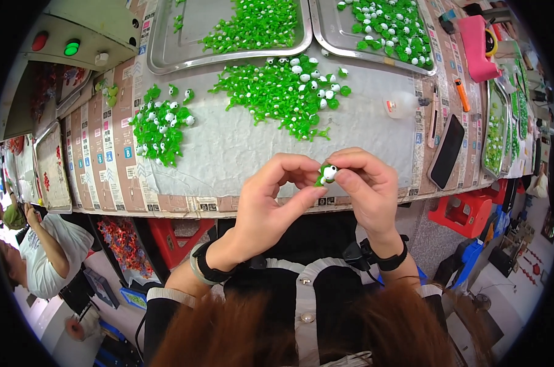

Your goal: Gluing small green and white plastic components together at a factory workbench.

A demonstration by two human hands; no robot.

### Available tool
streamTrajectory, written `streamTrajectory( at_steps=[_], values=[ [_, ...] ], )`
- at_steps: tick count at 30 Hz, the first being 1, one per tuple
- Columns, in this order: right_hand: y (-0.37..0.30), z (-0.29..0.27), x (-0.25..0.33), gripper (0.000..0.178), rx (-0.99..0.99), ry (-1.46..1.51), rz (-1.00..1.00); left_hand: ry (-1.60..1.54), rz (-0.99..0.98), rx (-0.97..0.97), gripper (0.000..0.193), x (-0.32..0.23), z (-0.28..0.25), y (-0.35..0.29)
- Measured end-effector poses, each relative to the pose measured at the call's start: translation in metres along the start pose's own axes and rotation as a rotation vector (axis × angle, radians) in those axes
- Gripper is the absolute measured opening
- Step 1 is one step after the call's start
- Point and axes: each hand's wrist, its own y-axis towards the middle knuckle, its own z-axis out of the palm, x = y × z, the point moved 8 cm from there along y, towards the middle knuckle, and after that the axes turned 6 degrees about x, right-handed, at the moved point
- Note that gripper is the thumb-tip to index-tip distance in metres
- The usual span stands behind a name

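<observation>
Between my two hands, just above the table's front edge, is a small green plastic frog figure (327,175) with white ball eyes. My left hand (278,192) pinches its lower left side between thumb and finger. The right hand (368,186) grips the eye end with thumb and forefinger. Beyond them lies a loose pile of green frog bodies (258,92), with white-eyed green pieces along its right side. Left of my hands sits a smaller heap of white-eyed green frogs (160,128). The fingertips hide part of the held frog.
Two metal trays (228,60) (375,55) with green parts stand at the back. At right are a squeeze bottle (402,106), a phone (447,151), a cutter knife (433,116), an orange marker (462,95) and a pink tape dispenser (477,52). Far left, another person (47,244) sits working.
</observation>
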Motion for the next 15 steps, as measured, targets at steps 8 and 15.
streamTrajectory(
  at_steps=[8, 15],
  values=[
    [0.001, 0.001, -0.001, 0.014, -0.025, 0.068, 0.066, -0.01, -0.022, 0.005, 0.026, 0.0, 0.002, 0.002],
    [-0.002, 0.0, -0.016, 0.011, -0.093, 0.162, 0.173, 0.181, 0.038, -0.055, 0.016, -0.008, -0.004, 0.0]
  ],
)
